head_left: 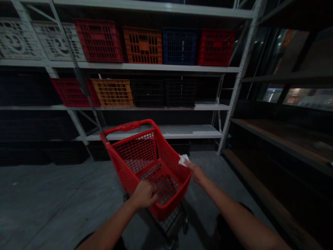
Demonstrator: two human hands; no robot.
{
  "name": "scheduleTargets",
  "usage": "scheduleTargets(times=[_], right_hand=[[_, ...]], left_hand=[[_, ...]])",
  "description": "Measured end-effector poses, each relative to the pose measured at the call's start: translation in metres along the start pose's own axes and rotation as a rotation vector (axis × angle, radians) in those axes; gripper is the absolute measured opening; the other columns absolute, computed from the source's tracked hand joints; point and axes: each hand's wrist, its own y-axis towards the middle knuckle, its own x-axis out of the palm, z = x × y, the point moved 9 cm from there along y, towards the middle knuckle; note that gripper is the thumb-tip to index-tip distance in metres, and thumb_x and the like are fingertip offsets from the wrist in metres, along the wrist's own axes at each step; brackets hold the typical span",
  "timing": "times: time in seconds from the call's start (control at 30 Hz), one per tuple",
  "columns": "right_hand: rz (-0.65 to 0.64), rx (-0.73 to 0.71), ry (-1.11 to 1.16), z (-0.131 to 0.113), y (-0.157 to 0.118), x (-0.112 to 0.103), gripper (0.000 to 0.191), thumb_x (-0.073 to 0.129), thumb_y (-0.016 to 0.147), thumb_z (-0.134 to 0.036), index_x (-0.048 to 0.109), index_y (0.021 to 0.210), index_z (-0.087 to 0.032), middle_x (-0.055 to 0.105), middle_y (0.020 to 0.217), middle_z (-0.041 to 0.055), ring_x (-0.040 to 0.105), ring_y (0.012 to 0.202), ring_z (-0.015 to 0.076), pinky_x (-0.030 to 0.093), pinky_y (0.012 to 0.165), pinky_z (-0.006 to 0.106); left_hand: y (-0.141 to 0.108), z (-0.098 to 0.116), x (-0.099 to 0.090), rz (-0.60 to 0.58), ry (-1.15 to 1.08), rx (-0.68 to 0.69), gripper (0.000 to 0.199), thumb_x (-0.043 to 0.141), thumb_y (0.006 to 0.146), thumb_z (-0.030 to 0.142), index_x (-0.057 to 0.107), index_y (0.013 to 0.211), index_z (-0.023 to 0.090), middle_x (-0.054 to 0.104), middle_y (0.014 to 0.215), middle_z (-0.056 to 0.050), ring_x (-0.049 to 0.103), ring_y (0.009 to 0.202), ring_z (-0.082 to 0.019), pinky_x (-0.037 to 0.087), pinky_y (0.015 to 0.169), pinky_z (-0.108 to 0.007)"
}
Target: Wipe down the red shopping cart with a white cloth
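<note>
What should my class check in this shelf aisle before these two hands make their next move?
1. Left hand closed on the near rim of the red shopping trolley: ok.
2. Right hand holding the white tissue or cloth above the trolley's far side: ok.
3. Trolley wheels braked: cannot tell.
4. Orange crate seated on its shelf: ok.
5. Light on the black crates: not ok, they sit in shadow.

Red grid-patterned shopping cart [136, 154]; white paper [183, 160]; red, orange, blue, black crates [179, 47].
</note>
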Motion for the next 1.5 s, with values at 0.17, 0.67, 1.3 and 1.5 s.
scheduleTargets(times=[0.17,0.67,1.3,1.5], right_hand=[[-0.031,-0.002,0.073,-0.025,-0.05,0.011,0.052,0.033,0.081,-0.005,0.046,0.128,-0.024,0.046,0.131,0.0051,0.046,0.119,0.0183,0.04,0.099,0.043],[-0.444,-0.457,-0.021,-0.064,0.01,0.05,0.055,0.033,0.08,0.001,0.045,0.128,-0.022,0.04,0.137,0.002,0.032,0.128,0.0143,0.027,0.107,0.038],[-0.447,-0.463,-0.033,-0.149,-0.087,0.04,0.056,0.033,0.088,-0.01,0.022,0.139,-0.028,0.045,0.134,0.002,0.028,0.13,0.0165,0.031,0.106,0.041],[-0.278,-0.477,-0.101,-0.112,-0.01,0.034,0.042,0.028,0.091,-0.009,0.042,0.129,-0.022,0.053,0.126,0.0076,0.032,0.128,0.0155,0.031,0.104,0.043]], left_hand=[[-0.002,-0.007,-0.013,-0.004,-0.096,-0.197,0.039,0.031,0.084,0.039,0.062,0.073,0.019,0.068,0.077,-0.006,0.062,0.076,-0.018,0.043,0.072,-0.029],[-0.006,0.065,0.015,-0.083,-0.103,-0.276,0.033,0.03,0.089,0.034,0.058,0.092,0.016,0.069,0.076,-0.012,0.066,0.072,-0.024,0.05,0.064,-0.035],[-0.02,0.042,0.023,-0.064,-0.058,-0.204,0.05,0.023,0.088,0.047,0.062,0.092,0.016,0.069,0.082,-0.013,0.065,0.076,-0.027,0.05,0.064,-0.039],[-0.018,0.038,0.024,-0.095,0.001,-0.212,0.053,0.02,0.089,0.047,0.062,0.09,0.015,0.069,0.076,-0.014,0.066,0.073,-0.027,0.05,0.064,-0.039]])
